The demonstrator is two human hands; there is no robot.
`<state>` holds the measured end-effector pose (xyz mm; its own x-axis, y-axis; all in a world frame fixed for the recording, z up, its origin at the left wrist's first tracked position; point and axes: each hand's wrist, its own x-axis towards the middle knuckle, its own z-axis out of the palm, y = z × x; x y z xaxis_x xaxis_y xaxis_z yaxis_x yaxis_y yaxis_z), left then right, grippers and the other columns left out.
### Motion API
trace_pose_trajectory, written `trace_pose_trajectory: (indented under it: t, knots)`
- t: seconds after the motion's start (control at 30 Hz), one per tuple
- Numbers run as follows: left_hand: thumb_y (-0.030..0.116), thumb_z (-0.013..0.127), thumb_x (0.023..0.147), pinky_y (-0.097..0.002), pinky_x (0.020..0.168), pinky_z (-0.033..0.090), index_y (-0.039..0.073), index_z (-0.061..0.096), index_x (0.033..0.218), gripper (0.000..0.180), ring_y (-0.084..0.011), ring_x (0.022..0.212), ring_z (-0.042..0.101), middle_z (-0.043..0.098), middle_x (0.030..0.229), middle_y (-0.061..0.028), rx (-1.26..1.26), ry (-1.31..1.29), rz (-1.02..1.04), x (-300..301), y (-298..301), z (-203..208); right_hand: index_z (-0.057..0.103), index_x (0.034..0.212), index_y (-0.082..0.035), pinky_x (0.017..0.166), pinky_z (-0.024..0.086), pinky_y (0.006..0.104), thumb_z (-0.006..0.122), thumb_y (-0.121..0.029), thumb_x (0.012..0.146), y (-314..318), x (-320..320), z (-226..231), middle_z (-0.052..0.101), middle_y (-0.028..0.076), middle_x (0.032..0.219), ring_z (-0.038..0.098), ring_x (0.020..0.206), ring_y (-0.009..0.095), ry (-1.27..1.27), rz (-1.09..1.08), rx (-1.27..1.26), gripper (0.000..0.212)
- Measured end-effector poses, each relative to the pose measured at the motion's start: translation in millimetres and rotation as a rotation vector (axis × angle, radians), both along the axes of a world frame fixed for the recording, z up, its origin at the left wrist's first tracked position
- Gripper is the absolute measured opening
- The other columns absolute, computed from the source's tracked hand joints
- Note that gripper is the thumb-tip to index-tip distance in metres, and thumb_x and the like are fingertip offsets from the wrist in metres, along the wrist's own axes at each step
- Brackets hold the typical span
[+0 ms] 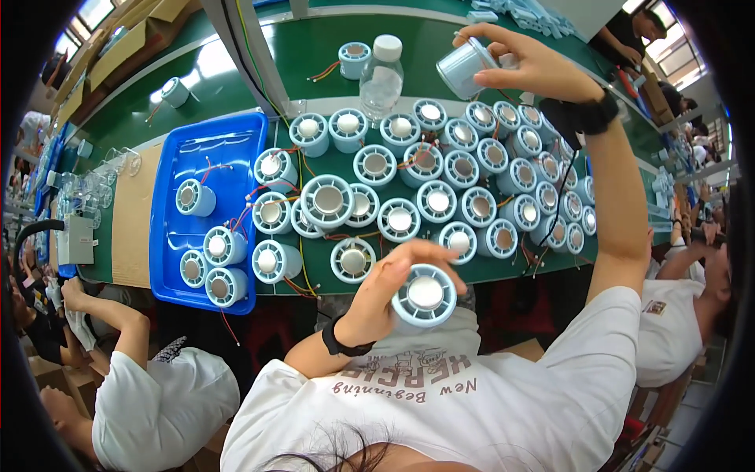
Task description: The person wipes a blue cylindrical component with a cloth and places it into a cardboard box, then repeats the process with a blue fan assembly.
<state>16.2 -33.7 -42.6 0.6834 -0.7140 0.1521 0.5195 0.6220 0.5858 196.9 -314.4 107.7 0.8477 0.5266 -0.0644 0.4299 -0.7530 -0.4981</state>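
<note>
In my left hand (393, 277), close to my chest, is a light blue cylindrical motor (425, 293), its slotted ring end and silver disc facing up. The fingers curl round its side. My right hand (531, 64) is raised over the far right of the bench, gripping another light blue motor (465, 69) tilted on its side between thumb and fingers. Below and between the hands, many similar motors (436, 201) stand upright in a crowd on the green bench, with red, yellow and black wires among them. One motor (327, 202) appears raised above its neighbours.
A blue tray (169, 228) with several motors lies at left, beside a cardboard sheet (132, 216). A clear bottle (383, 82) with a white cap stands behind the crowd. A metal post (248, 55) rises from the bench. Other people sit close on both sides.
</note>
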Motion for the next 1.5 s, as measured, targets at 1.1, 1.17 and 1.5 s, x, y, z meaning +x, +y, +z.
trace_pose_trajectory:
  t: [1.1,1.17,1.5]
  knots:
    - [0.017,0.088,0.064,-0.0303,0.074,0.051,0.003,0.039,0.143,0.093,-0.0209,0.089,0.062,0.062,0.112,-0.0160,0.581,-1.373,0.759,-32.1,-35.4,-4.6,0.052,0.127,0.000,0.083,0.049,0.0297,0.086,-0.026,0.066,31.2,-274.3,-57.4,0.064,0.011,0.104,0.064,0.092,0.021,-0.058,-0.197,0.238,0.074]
    - [0.023,0.086,0.069,-0.0313,0.081,0.050,0.003,0.034,0.145,0.094,-0.0209,0.096,0.062,0.061,0.117,-0.0161,0.571,-1.024,0.500,-42.3,-34.5,-5.5,0.052,0.126,-0.002,0.085,0.049,0.0295,0.083,-0.016,0.065,26.8,-298.6,-56.2,0.064,0.011,0.107,0.063,0.094,0.020,-0.172,-0.257,0.296,0.070]
    - [0.047,0.079,0.076,-0.0303,0.086,0.050,-0.002,0.024,0.147,0.102,-0.0205,0.098,0.064,0.064,0.112,-0.0159,0.281,-0.362,-0.278,-51.4,-63.5,-18.0,0.052,0.127,-0.007,0.088,0.047,0.0320,0.077,-0.004,0.068,49.0,-542.4,-78.6,0.063,0.014,0.110,0.061,0.102,0.024,-0.120,-1.422,-0.171,0.064]
